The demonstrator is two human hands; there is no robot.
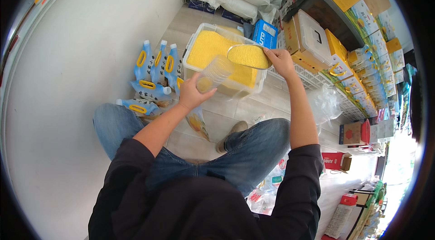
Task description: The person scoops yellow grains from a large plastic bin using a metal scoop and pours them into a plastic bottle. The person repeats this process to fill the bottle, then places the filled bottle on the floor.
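Observation:
My left hand [193, 92] grips a clear ribbed plastic bottle or cylinder [219, 71], tilted with its upper end over the bin. Some yellow grain shows near its lower end. In my right hand [280, 61] is a metal scoop [249, 57] heaped with fine yellow grain, held level above the bin and close to the cylinder's upper end. Below them stands a clear plastic storage bin [190, 66] holding a large mass of yellow grain [210, 46], which looks like millet. The scoop and cylinder hide part of the grain.
Blue spouted pouches with yellow handles [144, 61] stand and lie at the left by the wall [85, 36]. White sacks [239, 3] are stacked behind the bin. To the right are a blue box [265, 34], a lidded container [311, 36], a plastic bag [324, 102] and several gift boxes [351, 87].

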